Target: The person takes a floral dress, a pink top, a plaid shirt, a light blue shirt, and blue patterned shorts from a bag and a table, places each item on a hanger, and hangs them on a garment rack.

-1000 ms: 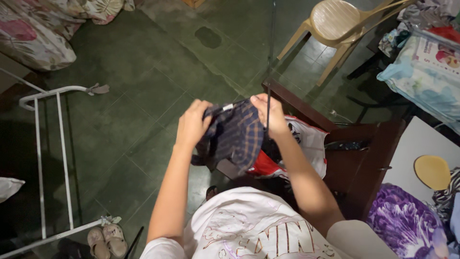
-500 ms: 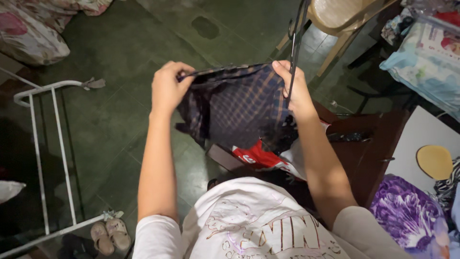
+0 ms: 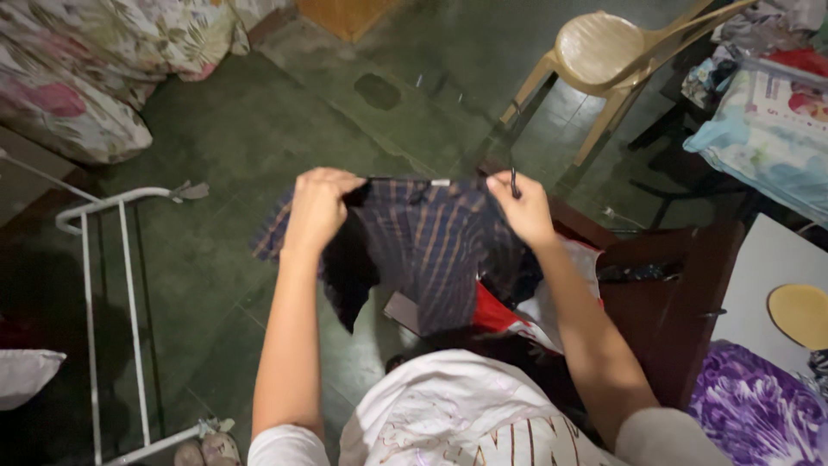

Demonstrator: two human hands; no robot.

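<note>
Dark plaid cloth shirt (image 3: 423, 250) hangs spread above the dark wooden desk (image 3: 664, 293). Left hand (image 3: 317, 207) and right hand (image 3: 522, 205) each pinch a top corner. Keep top edge taut, level; clear the desk pile.

At the bottom centre of the frame the person wears a white short-sleeved T-shirt (image 3: 466, 423) — soft, a little creased, with large pale block lettering and a faint pinkish print across the front. The short sleeves end high on the upper arms, at the lower edge of the picture. Both forearms are bare — no watch or bracelet. The left hand (image 3: 317, 207) and right hand (image 3: 522, 207) show no rings.
</note>
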